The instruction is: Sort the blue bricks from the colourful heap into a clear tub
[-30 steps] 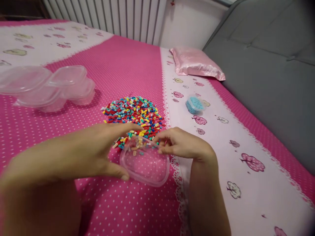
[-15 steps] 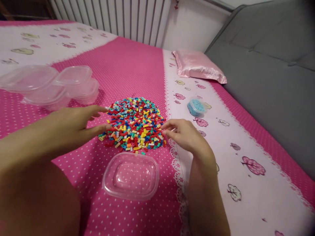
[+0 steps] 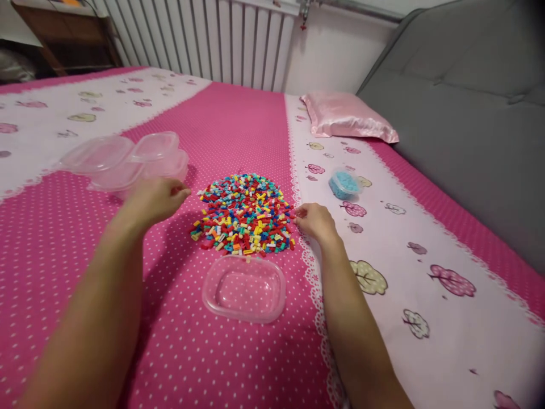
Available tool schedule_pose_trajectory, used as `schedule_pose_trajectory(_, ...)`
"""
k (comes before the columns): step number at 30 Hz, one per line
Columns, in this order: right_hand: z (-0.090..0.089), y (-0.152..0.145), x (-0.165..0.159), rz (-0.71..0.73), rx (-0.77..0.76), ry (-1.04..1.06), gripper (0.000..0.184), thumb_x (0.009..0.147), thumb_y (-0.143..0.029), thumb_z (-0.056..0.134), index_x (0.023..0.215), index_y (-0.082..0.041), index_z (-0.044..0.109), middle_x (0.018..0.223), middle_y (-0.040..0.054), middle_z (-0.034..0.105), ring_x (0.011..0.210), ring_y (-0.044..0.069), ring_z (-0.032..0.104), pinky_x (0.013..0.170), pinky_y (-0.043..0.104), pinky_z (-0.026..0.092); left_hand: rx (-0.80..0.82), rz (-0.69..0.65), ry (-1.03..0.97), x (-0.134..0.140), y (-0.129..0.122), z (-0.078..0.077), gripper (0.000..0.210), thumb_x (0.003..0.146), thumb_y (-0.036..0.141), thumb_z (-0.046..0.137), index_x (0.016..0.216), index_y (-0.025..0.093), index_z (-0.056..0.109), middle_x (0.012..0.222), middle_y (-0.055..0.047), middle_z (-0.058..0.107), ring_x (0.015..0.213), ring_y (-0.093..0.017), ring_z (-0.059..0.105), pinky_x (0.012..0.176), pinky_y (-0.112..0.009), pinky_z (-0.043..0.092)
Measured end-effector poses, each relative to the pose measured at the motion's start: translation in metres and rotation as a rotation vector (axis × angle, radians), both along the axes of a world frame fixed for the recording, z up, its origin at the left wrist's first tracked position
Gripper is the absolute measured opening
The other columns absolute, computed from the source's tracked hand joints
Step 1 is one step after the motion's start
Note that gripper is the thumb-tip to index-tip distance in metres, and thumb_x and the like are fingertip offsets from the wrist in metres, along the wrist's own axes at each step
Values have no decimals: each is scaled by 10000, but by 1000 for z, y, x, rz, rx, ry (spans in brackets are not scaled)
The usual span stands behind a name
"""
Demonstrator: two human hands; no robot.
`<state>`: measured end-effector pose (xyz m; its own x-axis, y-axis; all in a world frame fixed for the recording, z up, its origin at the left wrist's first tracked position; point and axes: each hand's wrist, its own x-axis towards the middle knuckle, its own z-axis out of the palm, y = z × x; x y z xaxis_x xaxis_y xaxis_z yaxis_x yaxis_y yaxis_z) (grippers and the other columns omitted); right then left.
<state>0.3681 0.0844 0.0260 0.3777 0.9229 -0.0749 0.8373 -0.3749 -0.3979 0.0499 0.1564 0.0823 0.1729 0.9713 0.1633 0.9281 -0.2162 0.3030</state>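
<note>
A round pile of small multicoloured building bricks (image 3: 247,213) lies spread on the pink dotted bedspread. Left of the pile, raised a little off the cloth, is my left hand (image 3: 157,200), its fingers curled into a pinch; whether a brick is between the fingertips is too small to see. My right hand (image 3: 315,220) rests at the pile's right edge with thumb and fingers drawn together, and what they grip, if anything, is hidden. Just in front of the pile sits a clear plastic container (image 3: 279,289), with nothing visible in it.
Behind my left hand are several stacked clear containers (image 3: 97,153). A small clear tub of light blue pieces (image 3: 344,184) stands to the right. Farther back lie a pink satin pillow (image 3: 349,116) and a white radiator (image 3: 230,42); a grey padded headboard (image 3: 460,102) borders the right side.
My left hand has drawn back from the pile's left edge and its spread fingers have closed. My right hand stays by the right edge, fingers more curled. The view has tilted up slightly.
</note>
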Motion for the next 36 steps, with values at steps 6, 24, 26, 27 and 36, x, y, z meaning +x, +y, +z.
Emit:
schedule_pose_trajectory(6,-17,7,0,14,28,-40,114,735,-237,660,821,-220,733,843,67,726,798,199,647,671,275,427,-37,138,-276,-3,-8,-43,444,750,417,532,946,61,713,814,-108,702,698,-183,587,610,-253,380)
schedule_pose_trajectory(24,-11,9,3,-48,223,-34,290,776,-171,541,984,-214,739,769,50,726,774,200,648,748,290,443,-76,53,-321,5,1,-60,406,740,436,562,902,107,737,638,-39,668,580,-152,560,539,-224,352)
schedule_pose_trajectory(26,-16,13,3,-71,260,-36,316,808,-195,529,1053,-226,726,848,59,740,834,210,656,800,304,450,-86,54,-308,6,2,-61,402,733,435,559,887,109,737,631,-38,666,573,-153,560,539,-226,357)
schedule_pose_trajectory(27,-18,15,3,-59,285,-24,317,821,-204,525,1069,-231,720,893,58,742,862,208,657,824,304,451,-91,53,-305,6,2,-61,404,730,440,557,884,113,737,635,-39,669,580,-157,564,538,-227,359)
schedule_pose_trajectory(36,-39,23,-3,99,260,-52,305,831,-173,533,1091,-197,690,1046,86,665,983,191,601,922,300,427,-120,47,-329,5,5,-63,420,721,448,560,891,105,732,635,-53,672,594,-168,566,527,-228,357)
